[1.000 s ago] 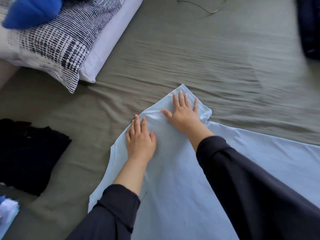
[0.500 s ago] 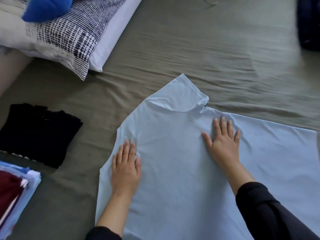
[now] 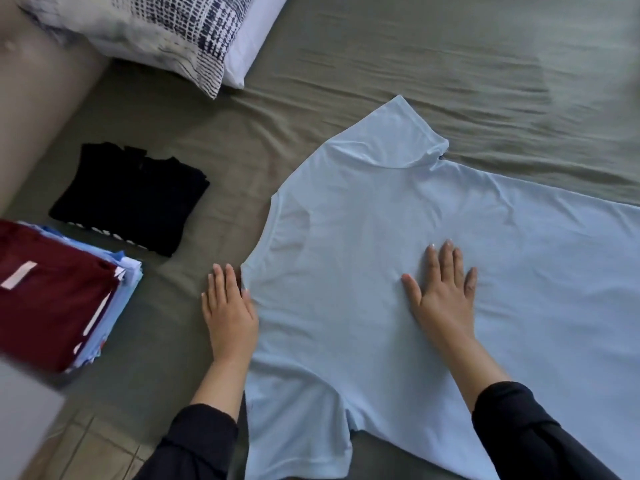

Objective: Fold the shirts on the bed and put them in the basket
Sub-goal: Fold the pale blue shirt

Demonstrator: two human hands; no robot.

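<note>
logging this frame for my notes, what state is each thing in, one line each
light blue shirt: unfolded, spread flat on the bed, lightly wrinkled
left hand: fingers straight, flat at the shirt's left edge
right hand: fingers spread, pressing flat on the shirt
black shirt: folded, lying alone on the bed
stack of shirts: folded, piled, maroon one on top
pillows: stacked at the bed's head
bed sheet: wrinkled

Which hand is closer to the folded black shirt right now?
Left. The left hand lies flat at the light blue shirt's edge, just right of the black shirt. The right hand lies mid-shirt, farther away.
</note>
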